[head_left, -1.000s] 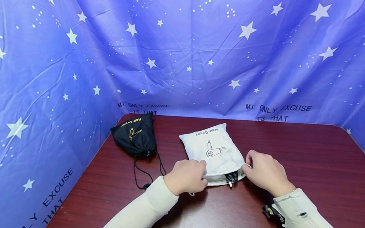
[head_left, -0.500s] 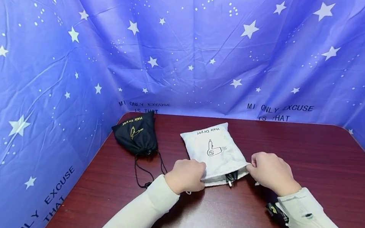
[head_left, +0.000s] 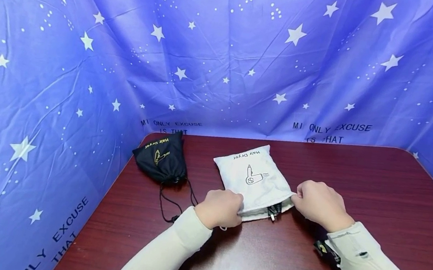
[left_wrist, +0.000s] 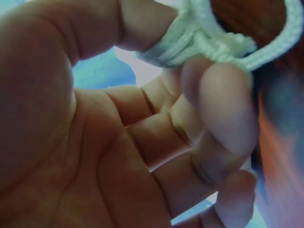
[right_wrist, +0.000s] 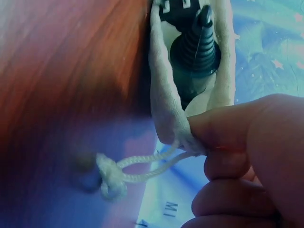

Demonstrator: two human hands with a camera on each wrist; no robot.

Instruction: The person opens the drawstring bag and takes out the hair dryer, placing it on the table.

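Observation:
A white drawstring bag printed "Hair Dryer" lies on the table, its mouth facing me and parted. My left hand pinches the left corner of that mouth; in the left wrist view the thumb and fingers close on the hem beside a white cord. At the right corner, my right hand pinches the hem between thumb and forefinger, with a knotted cord hanging below. Inside the opening shows a black ribbed piece, like a cord's strain relief. A metal prong pokes out; the rest is hidden in the bag.
To the left, a black drawstring bag, also printed "Hair Dryer", lies cinched with its black cord trailing toward my left wrist. The dark red table meets a blue star-patterned curtain at the back and sides.
My right hand has moved slightly right, drawing that corner outward so the mouth looks stretched straighter. Over the last half second there is hardly any difference.

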